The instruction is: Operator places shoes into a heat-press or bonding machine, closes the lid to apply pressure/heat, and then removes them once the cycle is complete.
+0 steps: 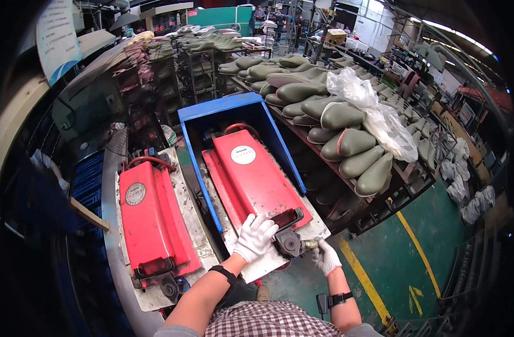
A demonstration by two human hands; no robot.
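A red-covered machine sits on a pale metal plate, partly under a blue hood. My left hand, in a white glove, lies on the machine's near end with its fingers stretched out. Beside its fingertips is a black handle. A dark round clamp-like part juts from the near edge, and a brass-coloured knob sticks out to its right. My right hand, gloved too, has its fingers curled at that knob; the palm side is hidden.
A second red-covered machine stands at the left on its own plate. Olive-green rubber boots fill a rack at the right, with clear plastic sheeting over some. Yellow lines mark the green floor. People stand far back.
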